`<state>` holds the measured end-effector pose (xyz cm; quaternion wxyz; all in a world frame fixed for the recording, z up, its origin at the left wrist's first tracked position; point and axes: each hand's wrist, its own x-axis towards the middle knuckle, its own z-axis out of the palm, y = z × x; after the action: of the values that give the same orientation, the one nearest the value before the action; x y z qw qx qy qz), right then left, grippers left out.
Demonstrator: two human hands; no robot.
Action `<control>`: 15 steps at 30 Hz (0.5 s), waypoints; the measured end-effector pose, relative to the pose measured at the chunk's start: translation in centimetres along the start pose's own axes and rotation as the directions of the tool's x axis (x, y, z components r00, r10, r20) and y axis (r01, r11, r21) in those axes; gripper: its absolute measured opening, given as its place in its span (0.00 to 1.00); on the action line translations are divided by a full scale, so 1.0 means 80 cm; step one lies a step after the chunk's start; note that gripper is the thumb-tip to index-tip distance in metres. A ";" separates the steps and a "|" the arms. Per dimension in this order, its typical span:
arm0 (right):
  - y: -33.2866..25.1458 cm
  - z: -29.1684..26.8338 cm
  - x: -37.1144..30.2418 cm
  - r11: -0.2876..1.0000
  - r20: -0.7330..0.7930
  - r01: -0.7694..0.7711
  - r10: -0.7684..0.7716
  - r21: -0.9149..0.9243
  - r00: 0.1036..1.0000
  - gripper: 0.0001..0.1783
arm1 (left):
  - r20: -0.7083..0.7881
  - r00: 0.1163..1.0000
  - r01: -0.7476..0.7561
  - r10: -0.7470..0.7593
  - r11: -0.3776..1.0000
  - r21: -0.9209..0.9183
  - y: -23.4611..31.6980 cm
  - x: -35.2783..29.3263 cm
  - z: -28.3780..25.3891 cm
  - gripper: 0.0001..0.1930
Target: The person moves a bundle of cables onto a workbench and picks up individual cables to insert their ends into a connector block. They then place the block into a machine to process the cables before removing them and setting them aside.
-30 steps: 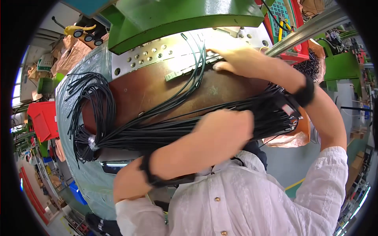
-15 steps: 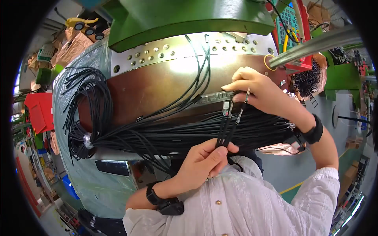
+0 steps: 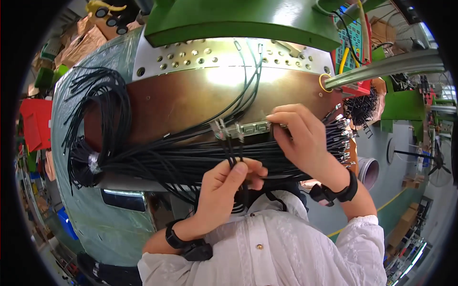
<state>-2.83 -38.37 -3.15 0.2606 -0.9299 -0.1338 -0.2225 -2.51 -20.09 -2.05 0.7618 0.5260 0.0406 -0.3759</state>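
Several black cables with metal terminals (image 3: 222,131) are pinched in my left hand (image 3: 228,185), their tips pointing up and away from me. Those terminals are just in front of the left end of a narrow metal block with slots (image 3: 254,127), and I cannot tell whether they touch it. My right hand (image 3: 304,139) is at the block's right end, with fingers curled together. What sits between its fingertips is hidden. A thick bundle of black cables (image 3: 191,159) lies behind and below both hands, its terminal ends (image 3: 344,138) fanned out at the right.
A green machine body (image 3: 238,21) overhangs the brown work surface (image 3: 186,93) at the back. Looped cable ends (image 3: 112,109) lie at the left, on clear plastic sheeting. A metal bar (image 3: 381,66) juts in from the right. A dark phone-like slab (image 3: 123,199) rests at the near left.
My left hand has moved left with its cables. The right hand has come down, and the terminal and cable seen by its fingers earlier no longer show there. The whole view has shifted slightly.
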 end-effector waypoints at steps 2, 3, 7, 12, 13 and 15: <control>-0.010 0.016 0.004 0.975 0.007 -0.095 0.096 0.202 0.995 0.11 | 0.032 0.998 0.046 -0.045 0.998 -0.041 0.010 -0.001 -0.007 0.15; -0.010 0.019 0.002 0.974 0.011 -0.091 0.090 0.206 0.996 0.11 | 0.076 0.993 0.097 -0.091 0.992 -0.076 0.015 -0.001 -0.012 0.16; -0.006 0.024 -0.002 0.946 0.112 -0.173 0.147 0.274 0.983 0.10 | 0.177 0.974 0.167 -0.144 0.978 -0.125 0.017 -0.001 -0.018 0.16; -0.006 0.024 -0.002 0.949 0.124 -0.175 0.146 0.264 0.981 0.09 | 0.245 0.954 0.212 -0.173 0.967 -0.142 0.016 -0.003 -0.015 0.16; -0.008 0.023 -0.003 0.958 0.122 -0.168 0.143 0.230 0.982 0.09 | 0.252 0.951 0.218 -0.179 0.966 -0.139 0.016 -0.004 -0.014 0.16; -0.009 0.021 -0.004 0.967 0.119 -0.170 0.149 0.190 0.982 0.09 | 0.267 0.947 0.214 -0.177 0.970 -0.116 0.017 -0.002 -0.013 0.16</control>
<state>-2.82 -36.86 -4.30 0.3621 -0.9171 -0.0933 -0.1378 -1.46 -18.90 -1.43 0.7555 0.4104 0.0213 -0.5103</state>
